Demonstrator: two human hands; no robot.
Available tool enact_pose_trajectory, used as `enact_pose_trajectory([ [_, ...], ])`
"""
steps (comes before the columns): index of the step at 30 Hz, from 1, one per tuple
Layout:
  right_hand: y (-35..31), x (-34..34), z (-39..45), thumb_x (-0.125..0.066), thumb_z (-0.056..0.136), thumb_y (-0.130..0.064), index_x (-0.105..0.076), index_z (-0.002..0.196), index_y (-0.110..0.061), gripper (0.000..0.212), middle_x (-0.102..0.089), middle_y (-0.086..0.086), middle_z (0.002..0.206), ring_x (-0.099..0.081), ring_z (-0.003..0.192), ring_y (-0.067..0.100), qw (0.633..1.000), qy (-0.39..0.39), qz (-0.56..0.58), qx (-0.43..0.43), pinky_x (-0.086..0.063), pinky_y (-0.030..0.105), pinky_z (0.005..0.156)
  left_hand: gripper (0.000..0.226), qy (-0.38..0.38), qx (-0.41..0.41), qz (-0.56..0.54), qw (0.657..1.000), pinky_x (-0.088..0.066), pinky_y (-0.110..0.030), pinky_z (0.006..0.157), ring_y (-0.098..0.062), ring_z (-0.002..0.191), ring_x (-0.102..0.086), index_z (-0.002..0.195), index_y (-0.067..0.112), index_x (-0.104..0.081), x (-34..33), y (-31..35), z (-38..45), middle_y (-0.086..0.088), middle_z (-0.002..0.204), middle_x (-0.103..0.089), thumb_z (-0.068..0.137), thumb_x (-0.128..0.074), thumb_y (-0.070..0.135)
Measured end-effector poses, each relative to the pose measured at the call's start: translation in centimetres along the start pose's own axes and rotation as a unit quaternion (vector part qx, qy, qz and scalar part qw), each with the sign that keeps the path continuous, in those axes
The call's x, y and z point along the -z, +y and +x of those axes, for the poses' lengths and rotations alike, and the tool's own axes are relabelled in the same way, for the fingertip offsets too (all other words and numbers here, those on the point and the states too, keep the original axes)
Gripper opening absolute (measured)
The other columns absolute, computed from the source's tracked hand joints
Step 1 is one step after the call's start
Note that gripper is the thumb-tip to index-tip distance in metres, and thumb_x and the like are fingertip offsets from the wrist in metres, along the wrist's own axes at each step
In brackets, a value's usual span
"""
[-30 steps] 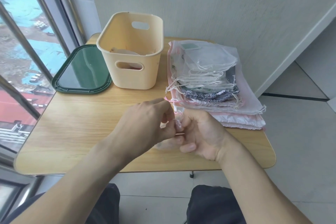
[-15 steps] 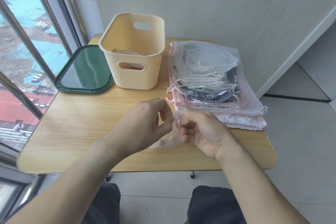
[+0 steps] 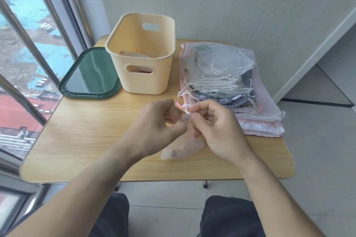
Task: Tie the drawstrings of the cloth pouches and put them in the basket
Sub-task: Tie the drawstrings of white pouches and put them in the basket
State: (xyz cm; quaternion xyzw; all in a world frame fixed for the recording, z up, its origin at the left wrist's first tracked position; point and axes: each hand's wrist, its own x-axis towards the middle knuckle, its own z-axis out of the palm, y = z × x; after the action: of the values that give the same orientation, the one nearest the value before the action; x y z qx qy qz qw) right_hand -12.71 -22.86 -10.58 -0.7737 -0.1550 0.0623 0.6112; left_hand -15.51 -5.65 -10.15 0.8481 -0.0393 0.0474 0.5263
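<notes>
Pinching the pink drawstring (image 3: 182,106) at the gathered neck of a sheer pouch (image 3: 183,149) lying on the table (image 3: 86,131): left hand (image 3: 154,127) and right hand (image 3: 215,127) fingers clamped on cord. Fabric looks light, limp, slippery; hold cord ends, not the body. Basket (image 3: 142,81) stands behind.

Sheer pink pouch (image 3: 184,149) on table, neck cinched.
</notes>
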Motion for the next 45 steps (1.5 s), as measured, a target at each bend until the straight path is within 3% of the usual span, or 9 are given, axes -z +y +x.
enact_pose_trajectory([
  [3, 0.2, 0.2, -0.1, -0.067, 0.096, -0.009, -0.069, 0.101, -0.010, 0.005, -0.069, 0.001, 0.087, -0.065, 0.073, 0.017, 0.998, 0.019, 0.000, 0.066, -0.056, 0.029, 0.062, 0.018, 0.011, 0.034, -0.048, 0.998, -0.057, -0.041, 0.071, -0.021, 0.073, -0.068, 0.077, 0.009, -0.058, 0.3, -0.3, 0.2, -0.004, 0.078, -0.074, 0.084, -0.073, 0.016],
  [8, -0.1, 0.3, -0.3, -0.071, 0.093, -0.006, -0.069, 0.097, -0.014, 0.009, -0.069, 0.011, 0.088, -0.067, 0.072, 0.023, 0.994, 0.048, 0.017, 0.092, -0.059, 0.030, 0.055, 0.029, -0.097, 0.054, -0.132, 0.985, -0.046, -0.032, 0.066, -0.015, 0.071, -0.059, 0.110, 0.027, -0.064, 0.7, -0.3, 0.4, -0.011, 0.078, -0.067, 0.081, -0.066, 0.024],
  [14, 0.0, 0.2, -0.3, -0.078, 0.086, -0.006, -0.066, 0.093, -0.009, 0.014, -0.070, 0.006, 0.079, -0.068, 0.071, 0.006, 0.990, 0.093, 0.030, 0.105, -0.058, 0.027, 0.053, 0.029, -0.113, 0.070, -0.102, 0.986, -0.045, -0.027, 0.071, -0.011, 0.073, -0.058, 0.086, 0.028, -0.079, 1.0, 0.3, 0.4, -0.004, 0.080, -0.070, 0.083, -0.050, 0.028],
  [21, -0.5, 0.2, -0.1, -0.078, 0.083, -0.001, -0.064, 0.090, -0.005, 0.016, -0.066, 0.002, 0.079, -0.063, 0.067, -0.006, 0.984, 0.111, 0.044, 0.130, -0.049, 0.007, 0.063, 0.031, -0.160, 0.052, -0.115, 0.979, -0.039, -0.024, 0.065, -0.013, 0.066, -0.050, 0.077, 0.008, -0.065, 1.0, 0.3, 0.5, 0.002, 0.069, -0.058, 0.085, -0.038, 0.021],
  [30, 1.5, 1.0, 1.3, -0.079, 0.087, -0.014, -0.064, 0.088, -0.022, 0.016, -0.067, -0.007, 0.079, -0.063, 0.070, 0.014, 0.972, 0.199, 0.033, 0.120, -0.052, 0.039, 0.069, 0.034, -0.198, 0.032, -0.117, 0.973, -0.044, -0.019, 0.076, -0.011, 0.082, -0.059, 0.077, -0.002, -0.056, 0.4, -0.1, 0.5, -0.012, 0.088, -0.067, 0.092, -0.043, 0.025],
  [36, 2.0, -0.2, 2.1, -0.076, 0.090, -0.015, -0.063, 0.086, -0.020, 0.015, -0.068, -0.003, 0.079, -0.062, 0.063, 0.011, 0.969, 0.215, 0.047, 0.116, -0.050, 0.026, 0.065, 0.031, -0.224, 0.060, -0.140, 0.963, -0.049, -0.027, 0.069, -0.024, 0.069, -0.058, 0.065, 0.008, -0.046, 1.1, 0.5, 0.7, -0.021, 0.071, -0.063, 0.094, -0.040, 0.021],
  [40, 1.2, -0.7, 2.6, -0.059, 0.101, -0.014, -0.059, 0.086, -0.012, 0.015, -0.062, -0.010, 0.067, -0.061, 0.057, -0.003, 0.974, 0.192, 0.103, 0.070, -0.048, 0.012, 0.056, 0.039, -0.093, 0.030, -0.086, 0.992, -0.047, -0.027, 0.069, -0.019, 0.070, -0.060, 0.076, 0.003, -0.067, 2.6, 0.6, 1.5, -0.011, 0.075, -0.067, 0.105, -0.044, 0.017],
  [43, 1.4, -0.5, 3.0, -0.054, 0.104, -0.019, -0.062, 0.085, -0.013, 0.021, -0.058, -0.012, 0.063, -0.058, 0.058, -0.002, 0.970, 0.211, 0.120, 0.027, -0.051, 0.019, 0.056, 0.024, 0.078, -0.035, -0.045, 0.995, -0.045, -0.014, 0.070, -0.001, 0.075, -0.062, 0.091, 0.020, -0.076, 4.8, 1.8, 2.9, 0.014, 0.082, -0.071, 0.101, -0.055, 0.020],
  [45, 1.7, -0.5, 3.5, -0.056, 0.104, -0.022, -0.063, 0.083, -0.012, 0.024, -0.058, -0.013, 0.060, -0.055, 0.056, 0.002, 0.971, 0.208, 0.116, 0.011, -0.052, 0.026, 0.059, 0.015, 0.146, -0.063, -0.073, 0.985, -0.044, -0.011, 0.064, 0.003, 0.064, -0.058, 0.097, 0.015, -0.075, 6.5, 3.2, 4.4, 0.009, 0.087, -0.072, 0.099, -0.060, 0.016],
])
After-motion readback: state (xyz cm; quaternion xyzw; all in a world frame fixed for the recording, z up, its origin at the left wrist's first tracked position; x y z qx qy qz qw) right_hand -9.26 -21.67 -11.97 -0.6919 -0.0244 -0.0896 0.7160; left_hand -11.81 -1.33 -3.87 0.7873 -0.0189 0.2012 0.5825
